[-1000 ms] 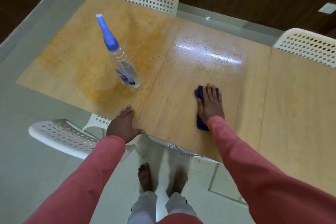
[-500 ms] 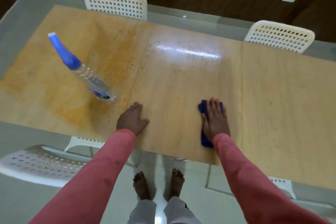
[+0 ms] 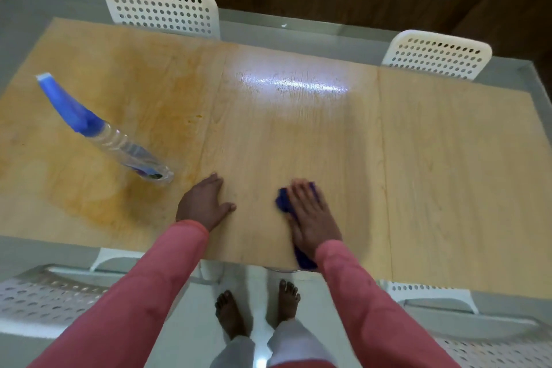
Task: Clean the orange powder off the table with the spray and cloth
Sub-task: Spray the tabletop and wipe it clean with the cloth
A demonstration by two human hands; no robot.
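Orange powder [image 3: 98, 203] is seen smeared across the bench [image 3: 448, 173] around an upright spray bottle [image 3: 119, 140]. A blue cloth [image 3: 283, 203], mostly hidden, is pressed flat under the right hand [image 3: 312, 218]; the left hand [image 3: 203, 203] is rested open beside it. White chairs [image 3: 162, 10] are partly cut off.

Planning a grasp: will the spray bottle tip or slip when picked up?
The spray bottle stands tall on a narrow base, so a sideways nudge probably tips it. Its clear plastic body looks smooth, possibly slippery. Its blue trigger head adds weight up top, so gripping near the neck seems safest.
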